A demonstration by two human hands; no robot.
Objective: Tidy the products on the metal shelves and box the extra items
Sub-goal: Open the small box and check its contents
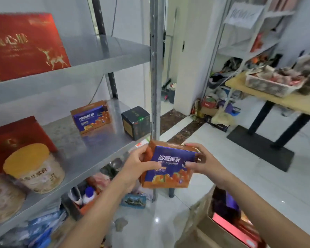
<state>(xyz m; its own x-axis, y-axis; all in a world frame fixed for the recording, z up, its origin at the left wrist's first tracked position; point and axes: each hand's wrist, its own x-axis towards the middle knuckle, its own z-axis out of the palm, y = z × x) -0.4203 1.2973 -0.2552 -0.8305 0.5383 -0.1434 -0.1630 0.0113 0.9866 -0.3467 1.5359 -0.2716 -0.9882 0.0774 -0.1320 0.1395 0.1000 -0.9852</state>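
Curled fingers (193,146) of the left hand (137,164) and right hand (201,163) grip opposite sides of a purple-and-orange cardboard carton (168,169). They hold it in the air just off the grey metal shelf (89,153). A matching carton (91,117) stands on that shelf.

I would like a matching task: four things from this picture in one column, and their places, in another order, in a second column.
1 red deer gift box
2 black box
3 cardboard box
4 nearer purple carton

A between left hand and right hand
B upper shelf
C floor, open
D middle shelf, beside metal post

Pairs: 1-B, 2-D, 3-C, 4-A
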